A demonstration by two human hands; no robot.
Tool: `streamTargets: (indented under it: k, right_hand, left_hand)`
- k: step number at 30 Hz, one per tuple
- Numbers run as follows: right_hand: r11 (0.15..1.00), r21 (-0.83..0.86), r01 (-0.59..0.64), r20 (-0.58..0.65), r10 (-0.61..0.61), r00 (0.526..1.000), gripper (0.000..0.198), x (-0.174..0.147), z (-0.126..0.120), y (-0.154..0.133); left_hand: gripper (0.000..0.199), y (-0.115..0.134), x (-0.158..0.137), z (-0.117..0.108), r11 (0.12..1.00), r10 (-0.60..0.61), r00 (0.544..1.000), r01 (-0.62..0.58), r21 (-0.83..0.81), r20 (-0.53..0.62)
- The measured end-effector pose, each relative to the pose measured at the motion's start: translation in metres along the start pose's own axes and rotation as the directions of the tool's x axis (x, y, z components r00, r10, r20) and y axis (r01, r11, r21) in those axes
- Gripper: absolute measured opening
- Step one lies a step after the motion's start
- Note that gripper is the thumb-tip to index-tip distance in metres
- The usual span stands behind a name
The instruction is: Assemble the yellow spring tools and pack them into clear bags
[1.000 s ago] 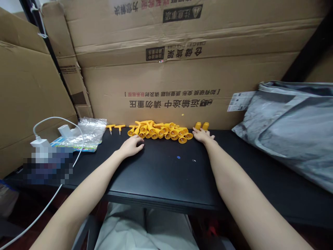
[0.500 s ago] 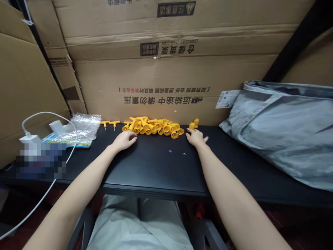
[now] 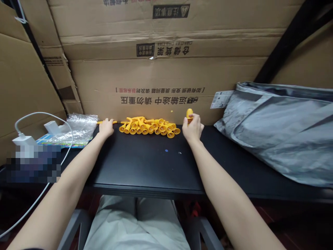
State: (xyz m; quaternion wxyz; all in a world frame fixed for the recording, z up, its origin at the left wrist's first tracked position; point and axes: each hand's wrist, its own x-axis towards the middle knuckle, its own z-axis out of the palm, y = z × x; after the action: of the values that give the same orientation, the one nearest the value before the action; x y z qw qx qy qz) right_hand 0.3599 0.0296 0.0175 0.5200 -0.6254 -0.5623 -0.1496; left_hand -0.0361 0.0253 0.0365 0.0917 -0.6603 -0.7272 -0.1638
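Note:
Close to the cardboard, my left hand (image 3: 106, 127) reaches over the yellow T-shaped handles (image 3: 114, 122), whose bars show on both sides of it. Its fingertips are hidden, so whether it grips one is unclear. My right hand (image 3: 193, 128) is closed around a yellow ribbed piece (image 3: 189, 113), which sticks up above the fingers. Between my hands lies a pile of yellow cone-shaped pieces (image 3: 148, 127), with wide open ends facing me and small metal tips inside. Some yellow T-shaped handles lie on top at the back.
A cardboard sheet (image 3: 158, 74) stands behind the black table (image 3: 145, 166). To the right is a large grey bag (image 3: 270, 132). On the left are clear plastic wrap (image 3: 80, 126), a white charger (image 3: 25, 144) and its cable. Small scraps (image 3: 166, 150) dot the tabletop.
My left hand has moved left from the pile to the T-shaped handles. My right hand has closed on a yellow ribbed piece and raised it. The view has shifted slightly.

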Motion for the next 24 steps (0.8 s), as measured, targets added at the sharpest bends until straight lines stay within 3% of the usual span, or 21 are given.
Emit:
streamTargets:
  k: [3,5,8,11,17,21,24]
  right_hand:
    - [0.997,0.017,0.074,-0.007,-0.074,0.997,0.026,-0.002,0.0,-0.003]
    - [0.994,0.026,0.107,-0.022,-0.107,0.994,0.027,-0.003,0.0,-0.003]
    - [0.988,0.038,0.148,-0.04,-0.147,0.988,0.028,-0.003,0.0,-0.002]
    - [0.982,0.048,0.183,-0.051,-0.18,0.982,0.027,-0.003,0.001,-0.002]
    - [0.974,0.09,0.207,-0.053,-0.203,0.978,0.026,-0.005,0.003,-0.005]
    - [0.972,0.113,0.206,-0.046,-0.202,0.978,0.026,-0.005,0.002,-0.006]
    - [0.969,0.125,0.213,-0.058,-0.207,0.977,0.028,-0.005,0.001,-0.008]
  left_hand:
    - [0.043,-0.01,0.014,0.002,0.981,0.08,0.997,-0.077,0.18,-0.007]
    - [0.044,-0.017,0.024,0.006,0.969,0.082,0.995,-0.093,0.23,0.059]
    - [0.044,-0.024,0.038,0.015,0.979,0.049,0.959,-0.101,0.176,0.279]
    - [0.044,-0.026,0.044,0.022,0.991,0.019,0.938,-0.064,0.117,0.347]
    - [0.03,-0.022,0.037,0.02,0.985,0.121,0.968,-0.145,0.095,0.219]
    - [0.031,-0.021,0.034,0.014,0.997,0.08,0.996,-0.079,-0.02,0.026]
    - [0.031,-0.017,0.031,0.004,0.987,0.026,0.989,-0.049,-0.151,-0.148]
